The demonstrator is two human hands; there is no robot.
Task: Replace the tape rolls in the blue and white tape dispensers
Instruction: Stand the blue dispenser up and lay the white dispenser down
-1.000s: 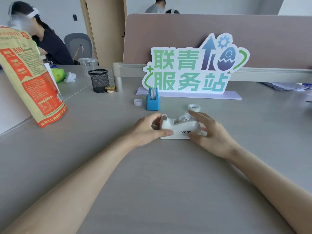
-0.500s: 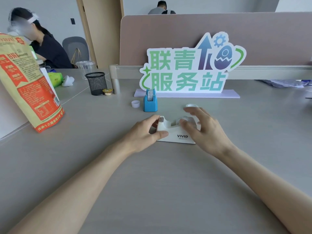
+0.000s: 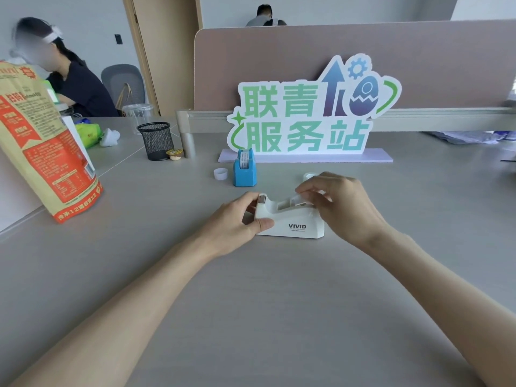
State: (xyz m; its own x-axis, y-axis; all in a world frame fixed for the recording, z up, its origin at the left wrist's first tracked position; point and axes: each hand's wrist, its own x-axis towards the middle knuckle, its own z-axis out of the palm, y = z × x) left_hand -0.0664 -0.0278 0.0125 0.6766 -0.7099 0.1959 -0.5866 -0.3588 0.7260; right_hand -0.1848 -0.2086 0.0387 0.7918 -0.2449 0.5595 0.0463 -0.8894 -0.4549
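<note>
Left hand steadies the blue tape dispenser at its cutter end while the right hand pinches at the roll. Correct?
Not quite. The head view shows the left hand bracing the white VIVID-marked tape dispenser at its cutter end, while the right hand pinches at the roll. The small blue tape dispenser stands untouched farther back on the grey desk.

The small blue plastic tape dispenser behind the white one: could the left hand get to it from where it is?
Probably yes: the left hand only steadies the white dispenser, and bare desk lies between it and the blue dispenser.
</note>
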